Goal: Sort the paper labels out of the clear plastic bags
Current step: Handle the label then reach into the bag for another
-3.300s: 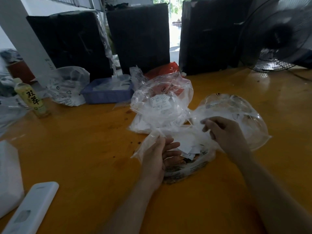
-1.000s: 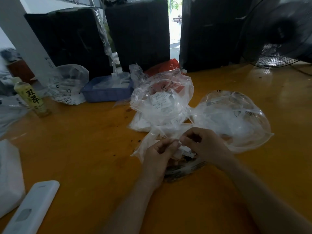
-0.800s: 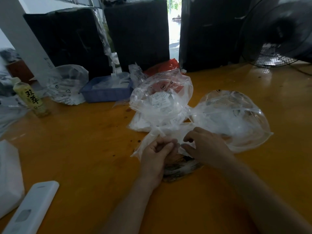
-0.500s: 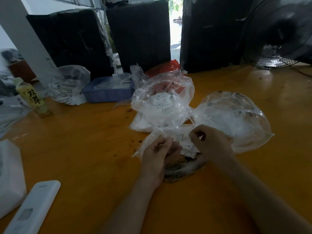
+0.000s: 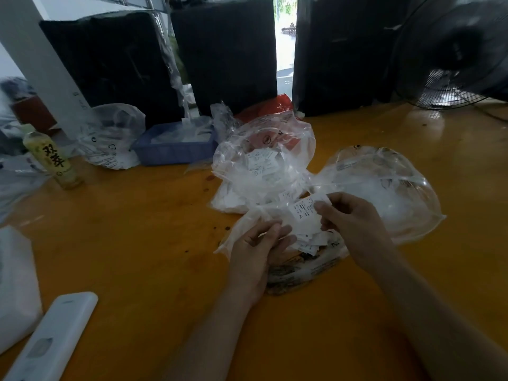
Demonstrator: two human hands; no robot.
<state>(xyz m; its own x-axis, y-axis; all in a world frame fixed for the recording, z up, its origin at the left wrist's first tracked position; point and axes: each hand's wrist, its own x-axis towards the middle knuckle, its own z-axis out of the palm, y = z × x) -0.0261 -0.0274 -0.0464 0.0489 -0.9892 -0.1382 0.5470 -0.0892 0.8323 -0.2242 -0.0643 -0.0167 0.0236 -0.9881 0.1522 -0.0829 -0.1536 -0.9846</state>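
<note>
1. The right hand [image 5: 354,215] has its grip pinching a white paper label [image 5: 305,215] marked "XL" by its right edge, thumb and fingers curled on it, lifting it just above the mouth of the near bag.
2. The left hand [image 5: 258,246] curls its grip round the crumpled edge of that near clear plastic bag [image 5: 310,266], pinning it open on the surface [image 5: 137,229].
3. More loose labels [image 5: 312,242] lie in a small heap inside the bag, just below the lifted one.
4. Two fuller clear bags sit behind: the middle bag [image 5: 264,166], with labels showing through it, and the right bag [image 5: 384,188], touching the right hand's far side.
5. Farther out stand a blue tray [image 5: 173,152], a drink bottle [image 5: 52,160] and a white remote [image 5: 52,339].
6. Risk, as I judge it: the pinch holds only one edge, so the label could slip or drag neighbouring slips out with it. The fan [image 5: 453,50] at the far right, if running, could scatter loose paper. The thin bag film could also cling to the label and come up with it.
7. Against half a second ago, the label is now raised and turned so its print faces the camera, where the right hand was then closed low at the bag mouth; the left hand's hold looks unchanged.
</note>
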